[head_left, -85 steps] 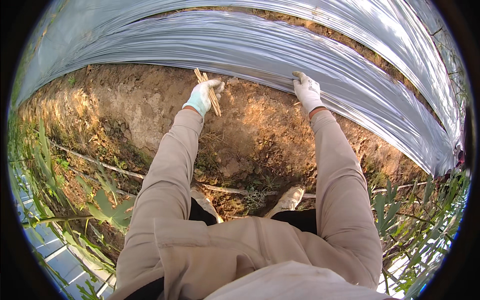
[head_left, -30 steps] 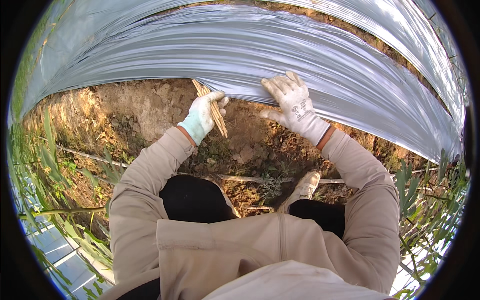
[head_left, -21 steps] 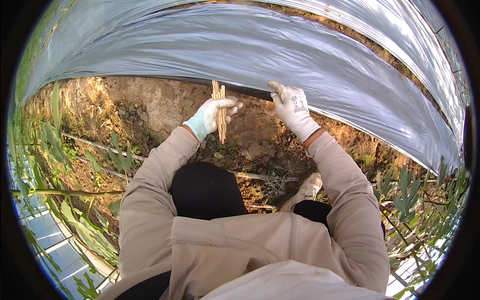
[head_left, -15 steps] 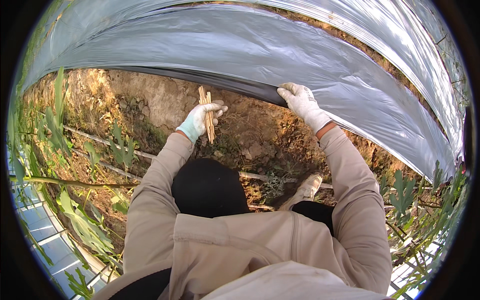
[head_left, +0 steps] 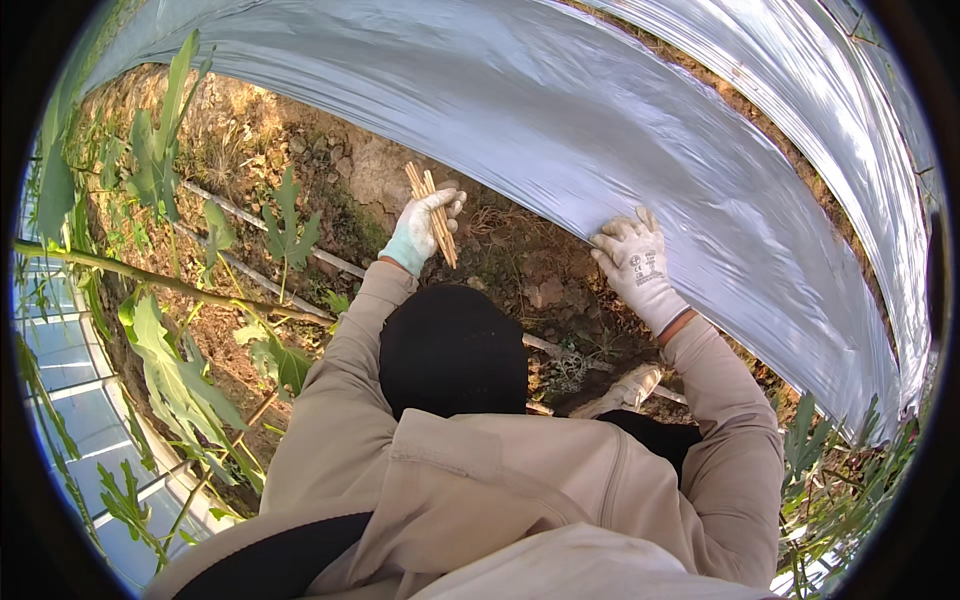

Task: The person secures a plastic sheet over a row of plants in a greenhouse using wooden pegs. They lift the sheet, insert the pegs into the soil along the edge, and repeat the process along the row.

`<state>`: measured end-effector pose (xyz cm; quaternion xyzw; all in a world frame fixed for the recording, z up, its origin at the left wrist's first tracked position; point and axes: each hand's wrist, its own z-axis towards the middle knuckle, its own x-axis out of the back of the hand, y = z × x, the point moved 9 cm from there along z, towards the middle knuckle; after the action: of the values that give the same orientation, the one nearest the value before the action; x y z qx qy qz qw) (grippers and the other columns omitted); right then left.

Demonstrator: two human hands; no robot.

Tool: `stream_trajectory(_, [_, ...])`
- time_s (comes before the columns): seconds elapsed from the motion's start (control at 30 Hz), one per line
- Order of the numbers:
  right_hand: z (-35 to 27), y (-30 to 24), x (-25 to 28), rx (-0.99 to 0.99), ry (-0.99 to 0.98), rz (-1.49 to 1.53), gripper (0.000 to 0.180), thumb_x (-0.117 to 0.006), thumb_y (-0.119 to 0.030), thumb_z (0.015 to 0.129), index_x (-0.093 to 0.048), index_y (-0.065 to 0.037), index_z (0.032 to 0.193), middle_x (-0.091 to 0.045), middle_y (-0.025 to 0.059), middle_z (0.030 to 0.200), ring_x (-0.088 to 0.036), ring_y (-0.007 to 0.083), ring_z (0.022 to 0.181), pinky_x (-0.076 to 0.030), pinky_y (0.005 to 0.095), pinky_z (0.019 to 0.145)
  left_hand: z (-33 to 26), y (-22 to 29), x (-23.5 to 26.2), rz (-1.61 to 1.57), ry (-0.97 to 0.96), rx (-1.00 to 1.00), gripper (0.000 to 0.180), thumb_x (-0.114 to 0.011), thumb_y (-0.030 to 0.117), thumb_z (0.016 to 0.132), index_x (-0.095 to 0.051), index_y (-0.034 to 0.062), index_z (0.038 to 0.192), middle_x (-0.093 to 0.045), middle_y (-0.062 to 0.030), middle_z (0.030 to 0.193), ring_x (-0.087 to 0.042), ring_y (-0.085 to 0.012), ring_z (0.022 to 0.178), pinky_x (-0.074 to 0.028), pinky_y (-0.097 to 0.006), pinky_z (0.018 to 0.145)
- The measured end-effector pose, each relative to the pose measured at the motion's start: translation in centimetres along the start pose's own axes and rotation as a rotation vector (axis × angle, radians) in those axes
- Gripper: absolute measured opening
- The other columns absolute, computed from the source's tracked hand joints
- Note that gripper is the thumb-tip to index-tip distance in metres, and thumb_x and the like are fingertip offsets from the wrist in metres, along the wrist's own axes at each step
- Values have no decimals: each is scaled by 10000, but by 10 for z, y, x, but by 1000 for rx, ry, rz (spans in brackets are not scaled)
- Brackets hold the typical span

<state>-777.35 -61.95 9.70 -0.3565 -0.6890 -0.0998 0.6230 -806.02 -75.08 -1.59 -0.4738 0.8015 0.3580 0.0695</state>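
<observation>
No word or number can be read with certainty; the lettering in view is the small dark print [head_left: 641, 267] on the back of the white glove [head_left: 655, 297] worn on the right hand [head_left: 633, 255], between the knuckles and the cuff. It consists of a roundish emblem [head_left: 635, 261] toward the thumb side, a few characters just beneath it, and finer marks beside and below these, nearer the wrist. The print slants with the tilted hand, and its fine lines are too small to make out.
</observation>
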Motion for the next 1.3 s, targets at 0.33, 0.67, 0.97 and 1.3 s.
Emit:
stream_trajectory(0.33, [-17, -47, -55, 277, 48, -139, 200, -670, -207, 822, -690, -123, 1002, -652, 84, 981, -595, 257, 1038, -279, 514, 1153, 17, 14, 72, -165, 304, -160, 324, -697, 151, 903, -557, 86, 1189, -617, -41, 1111, -659, -202, 852, -511, -326, 572])
stream_trajectory(0.67, [-20, -57, -72, 356, 46, -154, 196, -655, -203, 832, -684, -81, 983, -647, 78, 825, -613, 257, 961, -309, 510, 1132, 43, 48, 97, -147, 365, -213, 113, -656, 62, 890, -637, 16, 991, -665, -69, 796, -653, -182, 670, -500, -300, 516])
stream_trajectory(0.97, [-17, -63, -113, 311, -238, -274, 188, -559, -122, 869, -695, -84, 992, -682, 72, 857, -637, 236, 933, -308, 476, 1134, -32, 40, 138, 67, 662, -420, 135, -709, 16, 836, -622, -26, 930, -661, -92, 774, -640, -193, 622, -497, -319, 486])
stream_trajectory(1.3, [-37, -89, -159, 287, -341, -306, 183, -551, -91, 845, -698, -81, 954, -698, 83, 871, -645, 235, 914, -277, 456, 1153, -31, 4, 182, -83, 547, -229, 123, -669, 23, 846, -584, 19, 935, -624, -60, 754, -633, -178, 641, -488, -320, 507])
